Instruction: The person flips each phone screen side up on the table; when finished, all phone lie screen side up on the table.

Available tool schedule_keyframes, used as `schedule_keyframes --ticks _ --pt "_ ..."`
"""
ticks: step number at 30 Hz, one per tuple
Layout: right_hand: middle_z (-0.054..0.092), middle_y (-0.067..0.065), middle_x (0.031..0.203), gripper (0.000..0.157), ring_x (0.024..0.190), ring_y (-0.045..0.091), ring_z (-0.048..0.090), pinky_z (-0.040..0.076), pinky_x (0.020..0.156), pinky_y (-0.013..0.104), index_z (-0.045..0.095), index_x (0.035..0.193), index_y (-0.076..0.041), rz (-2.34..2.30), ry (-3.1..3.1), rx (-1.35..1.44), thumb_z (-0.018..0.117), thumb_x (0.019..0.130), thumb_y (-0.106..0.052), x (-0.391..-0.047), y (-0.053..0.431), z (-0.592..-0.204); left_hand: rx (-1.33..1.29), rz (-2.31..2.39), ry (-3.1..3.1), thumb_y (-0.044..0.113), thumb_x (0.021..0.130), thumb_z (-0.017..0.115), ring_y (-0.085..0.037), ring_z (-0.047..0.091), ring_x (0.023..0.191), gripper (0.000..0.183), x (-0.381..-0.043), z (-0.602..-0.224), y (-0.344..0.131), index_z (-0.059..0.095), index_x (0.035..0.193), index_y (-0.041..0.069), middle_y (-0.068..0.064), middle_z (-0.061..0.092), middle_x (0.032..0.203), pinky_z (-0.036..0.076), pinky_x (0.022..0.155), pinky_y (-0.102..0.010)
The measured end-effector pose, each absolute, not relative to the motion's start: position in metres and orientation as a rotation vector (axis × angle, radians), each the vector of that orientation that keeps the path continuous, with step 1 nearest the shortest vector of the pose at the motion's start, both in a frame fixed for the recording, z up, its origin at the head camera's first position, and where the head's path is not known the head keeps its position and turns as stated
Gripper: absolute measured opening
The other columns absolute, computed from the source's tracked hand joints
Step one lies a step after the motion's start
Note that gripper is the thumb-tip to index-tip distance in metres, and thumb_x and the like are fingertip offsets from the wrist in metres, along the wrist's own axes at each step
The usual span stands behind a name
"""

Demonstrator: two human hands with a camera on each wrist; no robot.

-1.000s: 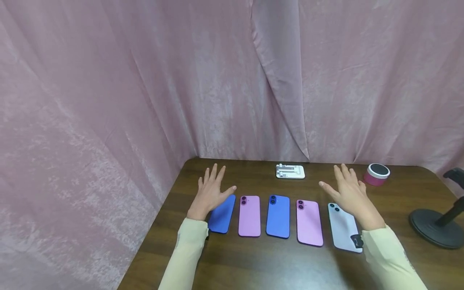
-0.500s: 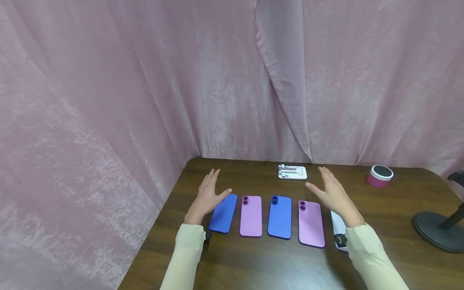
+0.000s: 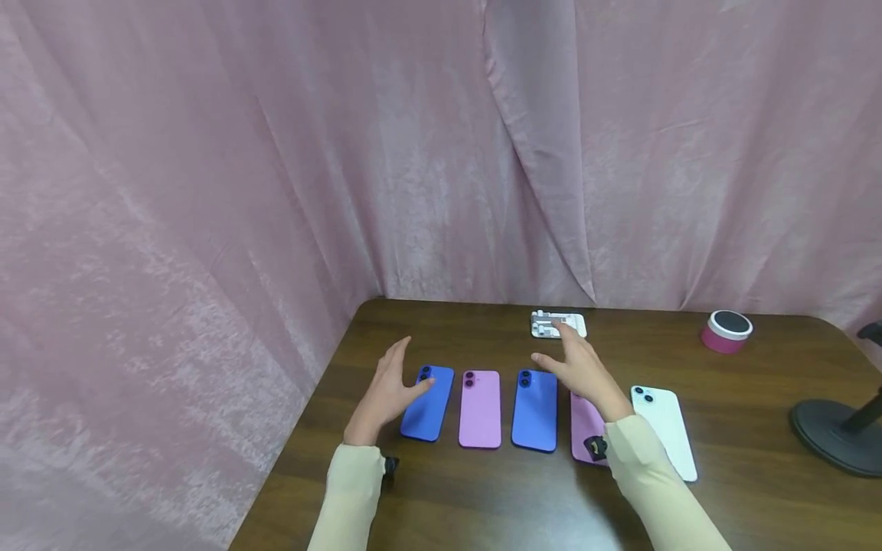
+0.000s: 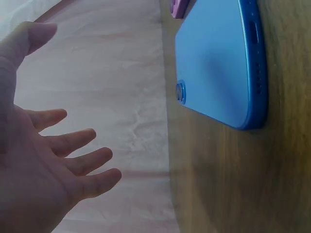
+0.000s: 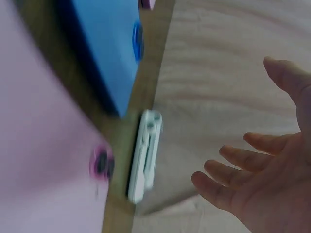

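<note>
The end blue phone (image 3: 429,413) sits at three o'clock from my left hand (image 3: 386,394), a pink phone (image 3: 584,421) at six from my right hand (image 3: 586,375). My fingers (image 4: 77,141) are spread and hold nothing. If my right sleeve (image 3: 656,486) drops, it could shove the white phone (image 3: 668,425) at four, or my fingertips could knock the gadget (image 3: 543,327) at eleven.

Five phones (image 3: 480,409) line the table (image 3: 475,505) from beside my left hand (image 3: 385,393) to right of my right hand (image 3: 583,372), a stand (image 5: 144,156) beyond it.
</note>
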State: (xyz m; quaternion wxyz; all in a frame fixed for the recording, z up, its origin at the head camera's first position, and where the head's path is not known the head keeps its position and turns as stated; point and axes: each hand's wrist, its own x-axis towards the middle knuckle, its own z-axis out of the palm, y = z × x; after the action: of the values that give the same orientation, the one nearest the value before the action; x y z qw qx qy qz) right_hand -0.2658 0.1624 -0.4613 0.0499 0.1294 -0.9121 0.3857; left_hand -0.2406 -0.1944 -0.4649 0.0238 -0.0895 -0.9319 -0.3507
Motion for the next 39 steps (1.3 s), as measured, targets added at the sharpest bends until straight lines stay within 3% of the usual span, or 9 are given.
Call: schedule_keyframes --ticks 7,16,23,30,32,35,37,39 --pt "0.034 0.032 0.154 0.079 0.142 0.048 0.032 0.029 0.112 0.060 0.030 0.152 0.009 1.187 -2.784 0.458 0.071 0.095 -0.028 -0.274 0.129 -0.469 -0.219 -1.146 -2.877 0.040 0.089 0.076 -0.045 0.016 0.149 0.096 -0.232 -0.466 -0.201 0.018 0.162 0.014 -0.020 0.018 0.164 0.029 0.108 -0.069" --pt "0.035 0.032 0.154 0.075 0.143 0.047 0.031 0.025 0.115 0.058 0.032 0.151 0.009 1.198 -2.794 0.579 0.071 0.095 -0.022 -0.281 0.093 -0.473 -0.148 -1.191 -2.845 0.027 0.086 0.082 -0.045 0.031 0.143 0.093 -0.218 -0.470 -0.199 0.027 0.159 0.009 -0.021 0.030 0.159 0.036 0.104 -0.066" --pt "0.040 0.029 0.152 0.069 0.143 0.047 0.032 0.025 0.115 0.057 0.037 0.149 0.009 1.197 -2.865 0.654 0.071 0.094 -0.013 -0.284 0.062 -0.472 -0.100 -1.188 -2.839 0.021 0.082 0.084 -0.043 0.035 0.139 0.089 -0.212 -0.475 -0.201 0.035 0.154 0.005 -0.021 0.037 0.155 0.037 0.104 -0.064" --pt "0.053 0.026 0.141 0.058 0.131 0.042 0.049 0.041 0.106 0.053 0.047 0.142 0.010 1.160 -2.921 0.778 0.072 0.091 -0.003 -0.289 0.036 -0.478 -0.062 -1.180 -2.865 0.014 0.081 0.085 -0.043 0.037 0.136 0.082 -0.208 -0.488 -0.195 0.042 0.150 0.004 -0.023 0.039 0.150 0.040 0.104 -0.061" --pt "0.059 0.026 0.131 0.056 0.118 0.038 0.059 0.047 0.098 0.051 0.050 0.138 0.010 1.145 -2.926 0.810 0.073 0.089 -0.002 -0.290 0.031 -0.479 -0.057 -1.184 -2.869 0.013 0.080 0.086 -0.043 0.038 0.134 0.080 -0.208 -0.492 -0.192 0.045 0.148 0.004 -0.024 0.041 0.148 0.040 0.103 -0.061" --pt "0.064 0.023 0.119 0.053 0.104 0.032 0.061 0.050 0.091 0.048 0.053 0.135 0.010 1.103 -2.960 0.851 0.075 0.088 -0.002 -0.292 0.024 -0.482 -0.039 -1.188 -2.889 0.013 0.080 0.086 -0.042 0.040 0.130 0.078 -0.207 -0.497 -0.190 0.047 0.146 0.004 -0.024 0.042 0.145 0.041 0.102 -0.062" --pt "0.064 0.022 0.117 0.052 0.101 0.031 0.061 0.051 0.090 0.047 0.054 0.133 0.009 1.095 -2.981 0.860 0.075 0.088 -0.002 -0.292 0.020 -0.483 -0.018 -1.194 -2.903 0.013 0.079 0.087 -0.041 0.041 0.127 0.078 -0.206 -0.499 -0.188 0.048 0.146 0.004 -0.024 0.043 0.143 0.041 0.100 -0.062" --pt "0.063 0.023 0.122 0.052 0.109 0.033 0.060 0.050 0.093 0.048 0.054 0.134 0.008 1.076 -3.005 0.857 0.075 0.088 -0.002 -0.292 0.017 -0.484 0.002 -1.194 -2.918 0.013 0.078 0.088 -0.040 0.042 0.125 0.079 -0.205 -0.502 -0.187 0.048 0.146 0.004 -0.024 0.044 0.142 0.043 0.099 -0.062"
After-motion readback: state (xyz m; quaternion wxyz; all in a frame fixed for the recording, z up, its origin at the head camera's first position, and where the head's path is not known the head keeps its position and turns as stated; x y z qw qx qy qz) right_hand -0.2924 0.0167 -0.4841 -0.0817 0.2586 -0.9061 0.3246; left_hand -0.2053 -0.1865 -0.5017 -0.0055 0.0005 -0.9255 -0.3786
